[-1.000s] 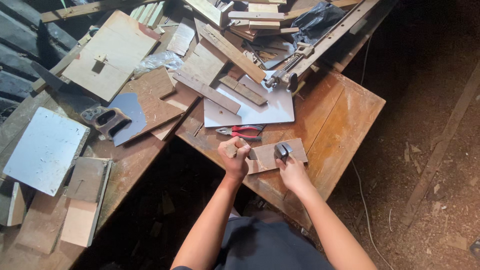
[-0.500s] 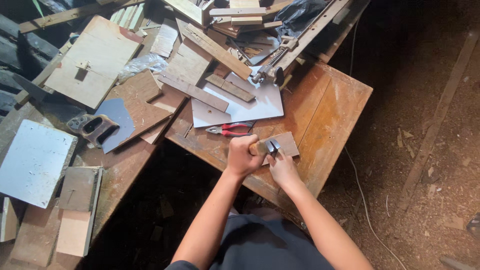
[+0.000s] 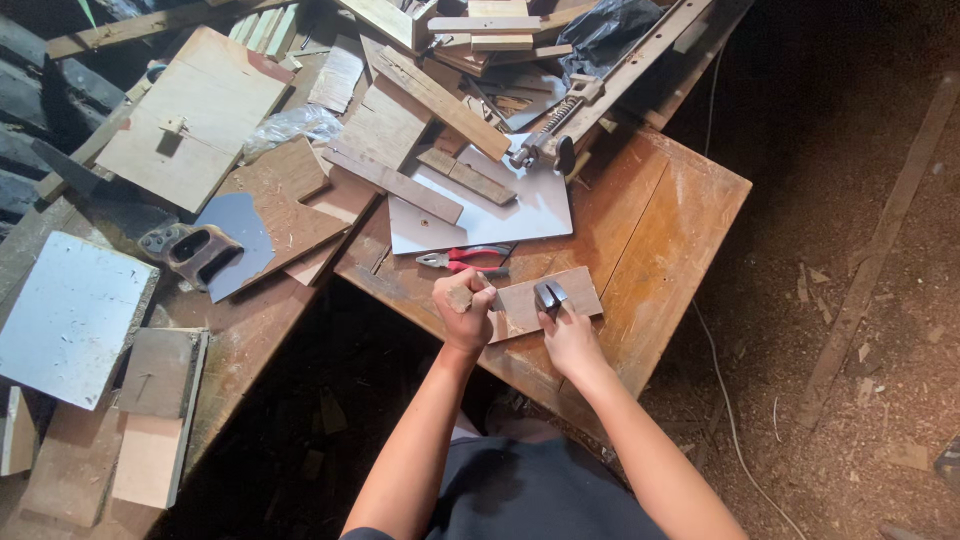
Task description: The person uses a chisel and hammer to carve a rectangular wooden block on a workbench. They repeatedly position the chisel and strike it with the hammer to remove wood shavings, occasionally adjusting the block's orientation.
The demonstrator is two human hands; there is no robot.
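Head view: a wooden bench [image 3: 660, 215] seen from above, its far side heaped with scrap wood.
Left hand [image 3: 465, 310]: closed in a fist around a short wooden handle [image 3: 460, 297], at the near edge of the bench, touching the left end of the small board.
Right hand [image 3: 568, 335]: fingers pinched around a small dark metal tool [image 3: 548, 295], its tip resting on the board; what kind of tool it is cannot be told.
Small board [image 3: 545, 300]: flat rectangle of pale wood, lying near the bench's near edge, between the two hands.
Pliers [image 3: 465, 260]: red-handled, lying just beyond the left hand, at the near edge of the white sheet.
White sheet [image 3: 500, 215]: flat panel in the middle of the bench, with wooden strips across it.
Clamp [image 3: 545, 145]: long metal bar running toward the far right corner.
Saw handle [image 3: 195, 250]: on the neighbouring bench, left.
Packages, labels, signs: none visible; only a crumpled clear plastic bag [image 3: 290, 125] on the far left boards.
Risk: the board is unclamped and close to the edge, so it may slide or tip under pressure; the fingers beside the metal tip could be nicked if it slips.
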